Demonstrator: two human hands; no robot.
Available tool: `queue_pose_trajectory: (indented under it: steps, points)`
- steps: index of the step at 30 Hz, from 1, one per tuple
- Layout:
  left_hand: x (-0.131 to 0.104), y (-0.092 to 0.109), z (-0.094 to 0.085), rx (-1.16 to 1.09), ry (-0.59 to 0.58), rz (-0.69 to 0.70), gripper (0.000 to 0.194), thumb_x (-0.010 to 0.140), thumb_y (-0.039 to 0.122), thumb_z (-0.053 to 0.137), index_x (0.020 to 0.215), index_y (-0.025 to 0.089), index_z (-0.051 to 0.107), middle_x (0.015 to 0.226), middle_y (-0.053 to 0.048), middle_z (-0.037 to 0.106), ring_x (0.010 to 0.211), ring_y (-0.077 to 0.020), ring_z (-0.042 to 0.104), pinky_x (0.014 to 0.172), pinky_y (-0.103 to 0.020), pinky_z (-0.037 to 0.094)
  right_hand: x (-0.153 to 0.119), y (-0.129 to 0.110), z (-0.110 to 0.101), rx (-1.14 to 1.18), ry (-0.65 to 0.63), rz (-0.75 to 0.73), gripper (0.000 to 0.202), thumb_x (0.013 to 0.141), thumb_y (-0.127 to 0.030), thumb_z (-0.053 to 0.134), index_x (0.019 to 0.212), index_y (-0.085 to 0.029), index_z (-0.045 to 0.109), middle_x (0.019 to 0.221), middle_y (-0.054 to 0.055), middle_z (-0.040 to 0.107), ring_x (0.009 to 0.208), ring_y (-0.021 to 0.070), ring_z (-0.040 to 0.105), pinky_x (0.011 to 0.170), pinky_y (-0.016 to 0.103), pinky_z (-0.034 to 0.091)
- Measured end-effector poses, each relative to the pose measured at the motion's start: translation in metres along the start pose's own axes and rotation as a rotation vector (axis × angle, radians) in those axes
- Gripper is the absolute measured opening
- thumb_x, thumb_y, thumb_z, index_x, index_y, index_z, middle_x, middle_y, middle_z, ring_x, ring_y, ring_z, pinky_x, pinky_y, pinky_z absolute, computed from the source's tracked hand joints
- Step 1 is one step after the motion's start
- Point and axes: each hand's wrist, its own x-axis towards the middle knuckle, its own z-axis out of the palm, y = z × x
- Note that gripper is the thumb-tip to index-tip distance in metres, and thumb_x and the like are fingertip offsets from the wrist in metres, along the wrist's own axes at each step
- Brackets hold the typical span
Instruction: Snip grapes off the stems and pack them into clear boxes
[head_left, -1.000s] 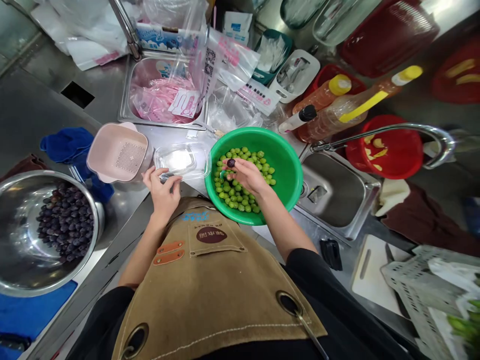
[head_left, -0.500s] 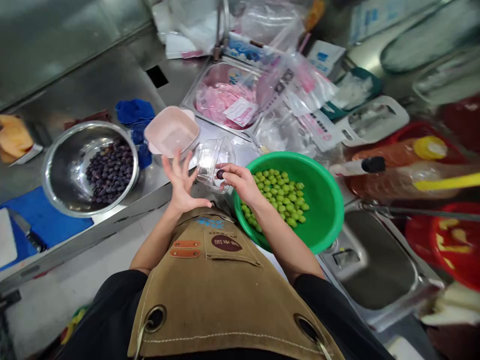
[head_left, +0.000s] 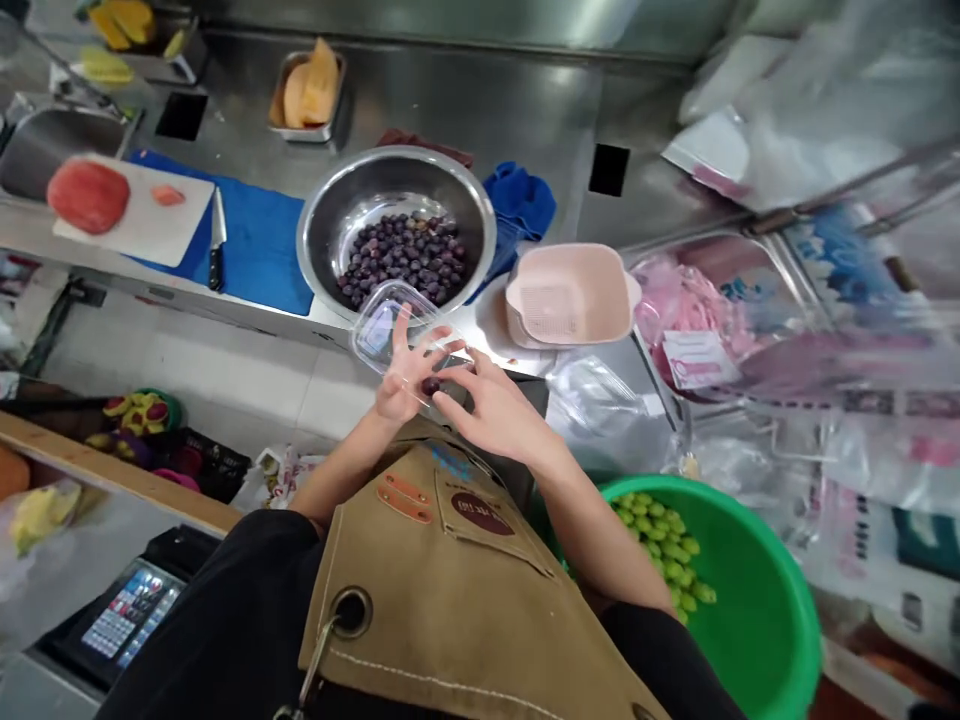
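A clear plastic container (head_left: 375, 335) is tilted over the front edge of the counter, just before the steel bowl (head_left: 319, 235) of dark purple grapes (head_left: 405, 250). My left hand (head_left: 405, 380) has its fingers spread against the container, palm up. Beside it, my right hand (head_left: 495, 405) is at the container's right side, with thumb and forefinger near a single dark grape (head_left: 430, 386). Whether the fingertips touch the grape or the container is hard to make out. A pink basket (head_left: 577, 295) sits right of the bowl.
Green grapes (head_left: 667, 545) lie in a green basin (head_left: 799, 620) at the lower right. On the left, a knife (head_left: 217, 240) rests on a blue cloth (head_left: 262, 245) beside a white board (head_left: 180, 225) with cut melon. Plastic bags and a pink-filled tray (head_left: 810, 290) are at right.
The view has swung left. Both hands have moved from beside the green basin towards the steel bowl, and the clear container is now tilted at my left hand.
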Motion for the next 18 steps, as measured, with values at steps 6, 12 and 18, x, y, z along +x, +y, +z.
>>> queue_pose_trajectory:
  steps: [6,12,18]
  points:
    - [0.03,-0.019,-0.106,-0.03,0.216,-0.05,0.102,0.104,0.045,0.075,0.177,0.051,0.004,0.171,-0.013,0.048,0.151,-0.0315,0.06,0.099,-0.048,0.069,0.121,0.001,-0.002,0.081,0.251,-0.064,0.049,0.108,-0.05,0.058,0.151,-0.028,0.065,0.155,0.016,0.059,0.129,0.0352,0.066,0.105,0.053,0.06]
    - [0.072,-0.038,-0.161,-0.188,0.221,-0.049,0.092,0.101,0.056,0.077,0.175,0.045,0.024,0.163,-0.016,0.058,0.142,-0.0352,0.067,0.097,-0.054,0.068,0.271,0.046,0.055,-0.391,-0.231,-0.078,0.07,0.098,-0.041,0.074,0.162,-0.017,0.057,0.166,0.023,0.051,0.156,0.0467,0.04,0.128,0.064,0.039]
    - [0.095,-0.046,-0.166,-0.354,0.206,-0.03,0.099,0.097,0.06,0.08,0.176,0.036,0.025,0.154,-0.018,0.064,0.139,-0.0354,0.069,0.099,-0.052,0.067,0.287,0.056,0.085,-0.5,-0.326,-0.029,0.071,0.103,-0.051,0.069,0.164,-0.019,0.055,0.172,0.026,0.042,0.158,0.0558,0.029,0.122,0.076,0.038]
